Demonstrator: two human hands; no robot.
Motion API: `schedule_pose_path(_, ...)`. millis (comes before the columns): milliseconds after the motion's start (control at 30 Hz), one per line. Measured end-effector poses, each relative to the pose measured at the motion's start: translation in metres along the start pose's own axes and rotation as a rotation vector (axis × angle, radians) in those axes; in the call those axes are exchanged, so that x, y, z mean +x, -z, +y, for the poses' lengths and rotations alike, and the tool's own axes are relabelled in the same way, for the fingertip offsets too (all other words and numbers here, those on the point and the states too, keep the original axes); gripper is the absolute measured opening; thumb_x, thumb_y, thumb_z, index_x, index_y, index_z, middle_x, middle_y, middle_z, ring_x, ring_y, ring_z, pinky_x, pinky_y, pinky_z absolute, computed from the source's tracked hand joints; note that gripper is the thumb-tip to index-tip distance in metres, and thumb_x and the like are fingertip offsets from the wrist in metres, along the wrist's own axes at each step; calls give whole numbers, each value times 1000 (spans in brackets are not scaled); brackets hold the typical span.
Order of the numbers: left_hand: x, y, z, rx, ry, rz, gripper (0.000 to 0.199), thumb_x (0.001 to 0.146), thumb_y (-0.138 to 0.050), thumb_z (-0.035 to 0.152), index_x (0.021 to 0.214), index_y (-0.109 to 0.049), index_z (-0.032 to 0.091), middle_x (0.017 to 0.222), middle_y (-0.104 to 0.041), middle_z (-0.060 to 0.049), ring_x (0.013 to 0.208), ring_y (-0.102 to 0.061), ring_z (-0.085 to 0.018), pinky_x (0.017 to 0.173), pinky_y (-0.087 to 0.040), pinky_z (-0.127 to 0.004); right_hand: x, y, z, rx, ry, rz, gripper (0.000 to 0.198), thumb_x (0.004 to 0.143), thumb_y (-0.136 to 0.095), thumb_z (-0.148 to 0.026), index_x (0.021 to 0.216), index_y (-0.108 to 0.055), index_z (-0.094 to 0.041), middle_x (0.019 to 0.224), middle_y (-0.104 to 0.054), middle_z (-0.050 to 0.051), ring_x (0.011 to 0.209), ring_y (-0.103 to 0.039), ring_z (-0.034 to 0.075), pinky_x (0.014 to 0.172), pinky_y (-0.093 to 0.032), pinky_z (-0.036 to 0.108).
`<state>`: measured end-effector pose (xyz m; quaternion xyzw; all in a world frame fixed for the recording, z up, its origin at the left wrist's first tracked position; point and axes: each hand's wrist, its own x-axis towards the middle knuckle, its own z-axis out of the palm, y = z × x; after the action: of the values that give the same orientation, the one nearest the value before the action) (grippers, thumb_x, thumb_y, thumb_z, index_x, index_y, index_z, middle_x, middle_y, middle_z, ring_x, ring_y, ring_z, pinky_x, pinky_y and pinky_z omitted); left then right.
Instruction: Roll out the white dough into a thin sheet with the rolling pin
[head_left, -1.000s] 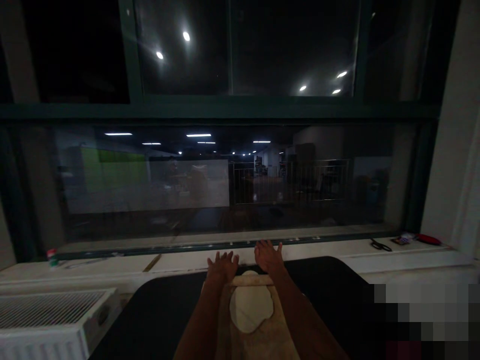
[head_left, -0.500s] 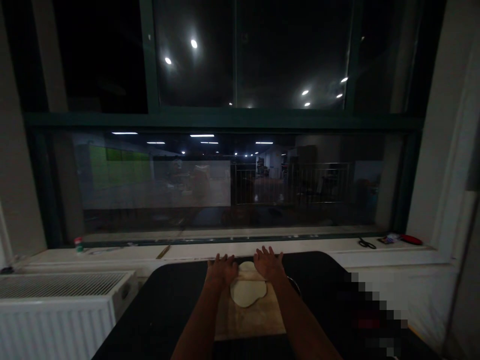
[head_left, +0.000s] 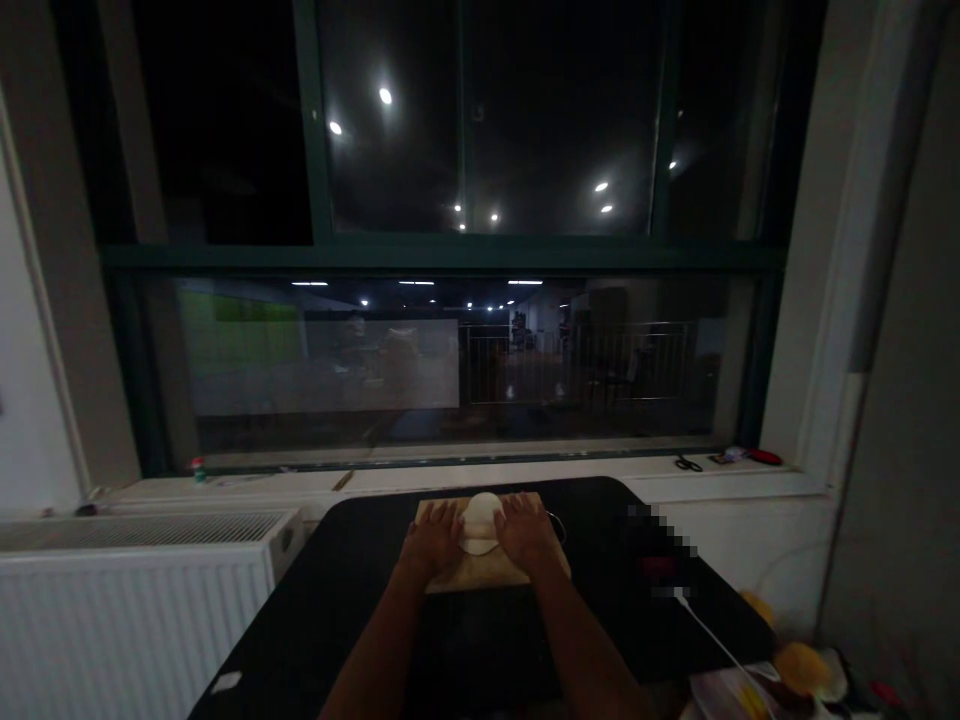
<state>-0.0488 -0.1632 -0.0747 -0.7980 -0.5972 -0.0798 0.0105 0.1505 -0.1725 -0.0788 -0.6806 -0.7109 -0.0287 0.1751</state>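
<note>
A pale, flattened piece of dough (head_left: 485,507) lies on a wooden board (head_left: 480,576) on the dark table. Across the dough runs a light rolling pin (head_left: 478,533), its ends hidden under my hands. My left hand (head_left: 433,538) rests flat on the pin's left end, fingers stretched forward. On the right end lies my right hand (head_left: 526,532), palm down with its fingers extended too. Dough shows both beyond the pin and on its near side.
Behind the dark table (head_left: 352,590) runs a white windowsill (head_left: 420,475) with scissors (head_left: 688,463) and a small green-and-white bottle (head_left: 198,470). A radiator (head_left: 150,610) stands left. A white cable (head_left: 716,640) crosses the table's right side. Part of a round rim (head_left: 559,526) shows beside the board.
My hands and the rolling pin have moved nearer over the dough, so more dough shows beyond the pin and less before it. The view has shifted, showing more of the table's right side.
</note>
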Motion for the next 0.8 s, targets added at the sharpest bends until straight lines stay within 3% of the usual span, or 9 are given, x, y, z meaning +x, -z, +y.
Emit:
schedule_pose_path(167,-33,10,10,-43,32,-29,62,101,-18,46,156,-28,21,165,-23,-7,152,-13,-33,115,-31,-59,-38,6,-6,24,-12,-32,57,103,-19,-41,148,-46,-21,157,-39,5,148,-26,24,120,-16,48)
schedule_pose_path(433,-68,11,14,-38,53,-75,62,100,-19,45,157,-24,22,167,-17,-7,153,-9,-34,116,-27,-62,-82,7,-12,68,-6,-6,55,102,-20,-37,154,-35,-27,162,-30,2,151,-17,23,120,-10,53)
schedule_pose_path(600,-66,10,15,-21,57,-58,63,100,-20,45,157,-25,20,166,-19,-8,153,-12,-34,118,-21,-62,-78,3,-10,36,3,-22,55,101,-21,-35,155,-32,-28,163,-27,0,152,-15,22,120,-9,53)
schedule_pose_path(800,-34,8,14,2,60,-59,63,100,-18,49,156,-27,20,165,-22,-9,152,-15,-33,118,-19,-63,-50,-1,-6,29,-12,28,54,101,-21,-37,152,-39,-28,161,-31,1,151,-19,26,119,-10,56)
